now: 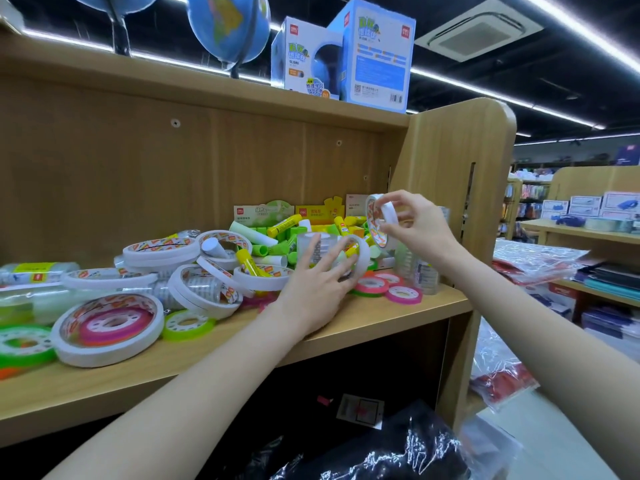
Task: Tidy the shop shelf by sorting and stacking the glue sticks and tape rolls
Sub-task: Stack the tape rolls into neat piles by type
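A jumble of white double-sided tape rolls (157, 252), pink and green small rolls (403, 294) and yellow and green glue sticks (282, 225) covers the wooden shelf (381, 318). My left hand (320, 285) grips a white tape roll (360, 259) standing on edge, with a clear tape stack (317, 245) right behind its fingers. My right hand (414, 225) is raised above the shelf's right end, pinching a small narrow white roll (388, 213) against a larger white roll with a printed core (374, 225).
Glue stick display boxes (311, 211) stand at the shelf's back. The shelf's side panel (460, 188) rises just right of my right hand. A clear tape stack (420, 270) stands at the right end. Globes and boxed globes (377, 53) sit on top. Black plastic bags (381, 452) lie below.
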Motion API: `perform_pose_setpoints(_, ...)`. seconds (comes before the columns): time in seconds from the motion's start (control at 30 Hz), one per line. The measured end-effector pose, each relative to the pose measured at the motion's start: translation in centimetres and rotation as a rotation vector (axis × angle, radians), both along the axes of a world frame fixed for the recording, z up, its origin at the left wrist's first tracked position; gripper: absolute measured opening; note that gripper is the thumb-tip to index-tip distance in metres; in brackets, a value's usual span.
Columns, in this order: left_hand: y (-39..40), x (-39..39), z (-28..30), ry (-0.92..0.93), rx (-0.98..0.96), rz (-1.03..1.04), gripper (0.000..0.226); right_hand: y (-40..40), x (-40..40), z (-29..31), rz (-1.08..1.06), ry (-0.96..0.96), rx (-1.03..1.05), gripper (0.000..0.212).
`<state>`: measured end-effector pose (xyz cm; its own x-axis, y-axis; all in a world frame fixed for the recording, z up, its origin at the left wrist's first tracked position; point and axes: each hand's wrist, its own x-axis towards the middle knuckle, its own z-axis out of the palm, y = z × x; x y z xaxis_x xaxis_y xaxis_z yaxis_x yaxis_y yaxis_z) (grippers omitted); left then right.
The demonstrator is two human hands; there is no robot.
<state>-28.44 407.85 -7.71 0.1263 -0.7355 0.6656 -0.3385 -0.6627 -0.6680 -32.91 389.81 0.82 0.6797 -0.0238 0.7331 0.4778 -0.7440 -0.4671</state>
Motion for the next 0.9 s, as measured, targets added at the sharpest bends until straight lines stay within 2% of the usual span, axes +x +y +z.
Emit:
perform_pose_setpoints(0.17,1.6,-1.1,0.7,0.043,0.025,0.003,0.036,0.3,-1.0,-0.3,0.001,-0.064,-0.088,0.03)
perform_pose_setpoints(0.27,3.2,-1.9,0.7,0.058,0.016,0.028,0.036,1.0,-1.1,-0.4,0.0,-0.034,-0.165,0.029)
perform_pose_setpoints(0.37,4.5,-2.9,0.8,0.113,-0.006,0.023,0.043,1.6,-1.4,-0.9,-0.026,-0.066,-0.192,0.025)
perform_pose_setpoints(0.5,7.2,-4.2,2.0,0.165,-0.163,0.035,0.04,3.8,-2.4,0.3,0.023,-0.233,-0.172,0.023)
perform_pose_setpoints(0.6,11.5,-5.0,2.9,0.178,-0.309,0.086,0.028,7.8,-2.4,1.4,0.109,-0.285,-0.176,0.023)
perform_pose_setpoints(0.7,17.2,-6.8,2.9,0.233,-0.425,0.207,0.039,13.0,-1.8,1.7,0.243,-0.296,-0.221,0.016)
perform_pose_setpoints(0.77,20.8,-7.9,2.8,0.358,-0.5,0.267,0.045,16.2,-1.0,1.4,0.311,-0.251,-0.32,0.01)
perform_pose_setpoints(0.9,25.9,-8.9,3.1,0.798,-0.572,0.303,0.043,19.7,0.1,-0.4,0.347,-0.008,-0.75,0.014)
